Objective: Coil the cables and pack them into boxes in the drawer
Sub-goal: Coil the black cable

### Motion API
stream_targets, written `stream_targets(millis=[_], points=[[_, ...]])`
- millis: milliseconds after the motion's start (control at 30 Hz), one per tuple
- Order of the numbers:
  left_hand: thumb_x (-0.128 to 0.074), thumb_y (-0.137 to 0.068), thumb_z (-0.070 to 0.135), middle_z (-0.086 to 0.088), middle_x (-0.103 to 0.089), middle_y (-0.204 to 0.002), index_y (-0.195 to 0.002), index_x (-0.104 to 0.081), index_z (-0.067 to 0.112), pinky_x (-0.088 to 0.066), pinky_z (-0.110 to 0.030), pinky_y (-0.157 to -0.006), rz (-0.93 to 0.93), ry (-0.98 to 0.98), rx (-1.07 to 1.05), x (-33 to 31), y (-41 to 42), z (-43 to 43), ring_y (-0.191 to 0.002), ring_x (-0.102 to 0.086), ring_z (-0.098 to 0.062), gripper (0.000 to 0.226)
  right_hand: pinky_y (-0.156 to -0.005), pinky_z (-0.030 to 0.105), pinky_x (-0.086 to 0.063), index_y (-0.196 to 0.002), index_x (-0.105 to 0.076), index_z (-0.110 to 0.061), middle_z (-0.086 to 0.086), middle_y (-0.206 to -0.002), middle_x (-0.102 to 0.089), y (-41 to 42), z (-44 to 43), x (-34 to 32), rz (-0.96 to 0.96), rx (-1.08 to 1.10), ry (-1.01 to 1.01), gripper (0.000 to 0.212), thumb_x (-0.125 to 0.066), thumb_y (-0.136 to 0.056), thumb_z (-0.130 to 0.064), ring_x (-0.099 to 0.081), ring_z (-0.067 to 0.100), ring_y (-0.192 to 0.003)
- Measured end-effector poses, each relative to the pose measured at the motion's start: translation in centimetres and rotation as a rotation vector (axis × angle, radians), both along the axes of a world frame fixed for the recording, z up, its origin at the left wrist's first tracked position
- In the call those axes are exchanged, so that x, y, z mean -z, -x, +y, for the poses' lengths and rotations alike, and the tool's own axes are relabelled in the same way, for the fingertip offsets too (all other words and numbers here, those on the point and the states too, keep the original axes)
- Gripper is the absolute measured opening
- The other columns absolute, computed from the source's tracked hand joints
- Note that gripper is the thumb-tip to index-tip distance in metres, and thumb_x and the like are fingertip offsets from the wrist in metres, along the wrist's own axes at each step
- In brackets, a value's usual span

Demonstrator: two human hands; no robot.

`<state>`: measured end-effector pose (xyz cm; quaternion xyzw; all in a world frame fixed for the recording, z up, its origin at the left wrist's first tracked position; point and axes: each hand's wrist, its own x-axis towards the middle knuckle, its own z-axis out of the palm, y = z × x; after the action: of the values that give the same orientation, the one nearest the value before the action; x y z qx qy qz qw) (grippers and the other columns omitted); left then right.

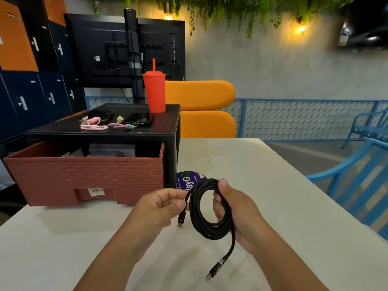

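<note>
Cables on view number 3, taken here from the left. An open brick-patterned drawer (84, 177) stands pulled out of a black cabinet (100, 133) at the left end of the white table (273, 185). Pale shapes show inside it, but whether they are boxes cannot be confirmed. On the cabinet top lie 2 pink cables (93, 127), each gathered into a small bundle, beside 2 dark phones (138, 118) and an upright red tumbler (154, 93) with a straw. Neither pink cable is in the drawer. In front of the drawer, above the table, the left hand (159, 206) pinches the black cable (212, 232) between thumb and forefinger just above 1 plug (180, 220), the other fingers curled. The cable is wound into a round coil of several turns and held upright between the hands. A purple printed disc (186, 181) lies on the table behind it. The right hand (237, 211) grips the coil's far side, thumb over the top and fingers through the loop. A short tail with the second plug (212, 271) hangs free below. A blue chair (346, 196) stands at the right edge. Assessment: coiling of the black cable appears nearly complete, with only its ends loose. Packing appears outstanding for all 3 cables seen.
</note>
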<state>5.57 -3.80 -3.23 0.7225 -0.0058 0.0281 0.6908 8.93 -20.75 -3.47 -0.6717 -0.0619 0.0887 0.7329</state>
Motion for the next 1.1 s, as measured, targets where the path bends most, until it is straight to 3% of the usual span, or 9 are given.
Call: stream_targets(millis=[67, 167, 267, 333, 400, 767, 867, 1000, 1100], points=[[-0.058, -0.089, 0.008, 0.004, -0.072, -0.077, -0.095, -0.070, 0.021, -0.040, -0.019, -0.060, -0.046, -0.111, -0.039, 0.1, 0.0, 0.0, -0.061, -0.055, 0.000, 0.019, -0.054, 0.023, -0.030, -0.062, -0.045, -0.014, -0.005, -0.044, -0.042, 0.2, 0.0, -0.1, 0.004, -0.026, -0.031, 0.045, -0.039, -0.092, -0.047, -0.036, 0.009, -0.044], [-0.054, -0.090, 0.003, -0.002, -0.072, -0.074, -0.092, -0.072, 0.019, -0.049, -0.015, -0.060, -0.064, -0.084, -0.038, 0.0, 0.2, -0.7, -0.065, -0.061, -0.006, 0.024, -0.055, 0.024, -0.028, -0.061, -0.044, -0.016, -0.007, -0.045, -0.042, 0.0, 0.3, 0.2, -0.055, 0.012, 0.067, 0.046, -0.037, -0.092, -0.048, -0.034, 0.011, -0.049], [-0.044, -0.091, -0.001, -0.013, -0.070, -0.079, -0.096, -0.068, 0.002, -0.055, -0.023, -0.063, 0.032, 0.257, 0.066, -0.1, 0.3, -1.5, -0.067, -0.065, -0.015, 0.025, -0.053, 0.024, -0.028, -0.059, -0.043, -0.016, -0.008, -0.047, -0.042, -0.1, 0.4, 0.4, -0.138, 0.107, 0.177, 0.046, -0.036, -0.093, -0.046, -0.033, 0.011, -0.049], [-0.045, -0.086, 0.013, -0.022, -0.067, -0.088, -0.105, -0.064, -0.004, -0.057, -0.027, -0.063, 0.074, 0.526, 0.176, -0.3, 0.4, -1.6, -0.068, -0.066, -0.022, 0.032, -0.053, 0.024, -0.027, -0.059, -0.043, -0.016, -0.009, -0.047, -0.041, -0.1, 0.4, 0.3, -0.159, 0.138, 0.155, 0.046, -0.036, -0.094, -0.045, -0.033, 0.010, -0.048], [-0.056, -0.082, 0.025, -0.023, -0.066, -0.091, -0.108, -0.066, -0.001, -0.057, -0.029, -0.063, 0.062, 0.638, 0.242, -0.3, 0.5, -1.6, -0.070, -0.066, -0.023, 0.038, -0.053, 0.022, -0.027, -0.058, -0.043, -0.017, -0.009, -0.046, -0.041, 0.0, 0.5, 0.2, -0.183, 0.157, 0.156, 0.046, -0.036, -0.095, -0.044, -0.033, 0.007, -0.046], [-0.063, -0.055, 0.007, -0.009, -0.058, -0.067, -0.098, -0.068, 0.005, -0.051, -0.024, -0.058, 0.069, 0.444, 0.286, -0.1, 0.7, -2.1, -0.061, -0.056, -0.014, 0.043, -0.046, 0.012, -0.027, -0.059, -0.044, -0.016, -0.010, -0.047, -0.041, 0.0, 0.1, -0.1, -0.279, 0.112, 0.225, 0.043, -0.042, -0.091, -0.045, -0.033, 0.001, -0.041], [-0.056, -0.060, 0.007, -0.011, -0.055, -0.063, -0.093, -0.065, 0.000, -0.050, -0.024, -0.056, 0.110, 0.374, 0.266, 0.1, 0.7, -1.9, -0.061, -0.057, -0.017, 0.035, -0.046, 0.011, -0.028, -0.061, -0.045, -0.019, -0.011, -0.045, -0.042, 0.0, 0.0, -0.1, -0.278, 0.059, 0.276, 0.039, -0.044, -0.091, -0.044, -0.034, 0.000, -0.040], [-0.069, -0.061, 0.018, -0.010, -0.065, -0.075, -0.101, -0.066, 0.009, -0.049, -0.027, -0.066, 0.125, 0.283, 0.197, 0.2, 0.4, -1.9, -0.072, -0.062, -0.018, 0.041, -0.048, 0.011, -0.031, -0.066, -0.051, -0.020, -0.013, -0.045, -0.042, -0.1, 0.1, 0.3, -0.310, -0.018, 0.364, 0.032, -0.048, -0.091, -0.040, -0.037, 0.000, -0.045], [-0.071, -0.071, 0.022, -0.008, -0.058, -0.063, -0.090, -0.067, 0.008, -0.049, -0.030, -0.070, 0.139, 0.260, 0.185, 0.2, 0.4, -2.1, -0.059, -0.059, -0.017, 0.024, -0.054, 0.014, -0.034, -0.068, -0.052, -0.020, -0.014, -0.049, -0.046, 0.1, 0.5, 0.7, -0.355, -0.080, 0.414, 0.030, -0.050, -0.091, -0.038, -0.040, 0.001, -0.050]])
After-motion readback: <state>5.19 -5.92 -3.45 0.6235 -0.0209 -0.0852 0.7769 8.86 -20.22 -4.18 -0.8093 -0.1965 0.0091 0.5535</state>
